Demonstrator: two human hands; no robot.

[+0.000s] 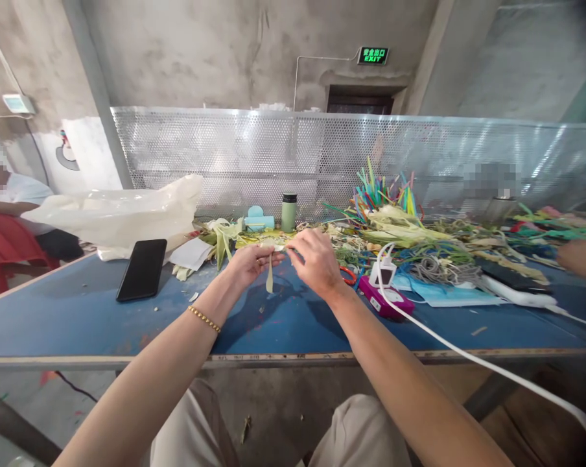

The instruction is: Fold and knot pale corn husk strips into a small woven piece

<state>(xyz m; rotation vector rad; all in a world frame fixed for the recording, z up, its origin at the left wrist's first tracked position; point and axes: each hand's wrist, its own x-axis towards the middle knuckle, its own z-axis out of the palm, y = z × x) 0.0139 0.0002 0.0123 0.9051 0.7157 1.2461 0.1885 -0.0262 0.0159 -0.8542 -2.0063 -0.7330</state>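
Both my hands are raised over the blue table, fingers pinched close together. My left hand grips a pale yellow strip that hangs down from its fingertips. My right hand is closed on the upper end of the same strip, just right of the left fingers. A gold bead bracelet circles my left wrist. Behind my hands lies a heap of pale leaf-like strips and coloured strands.
A black phone lies at the left by a large plastic bag. A green flask stands at the back. A magenta charger block with a white cable sits right. Another person's hand shows far right; someone sits far left.
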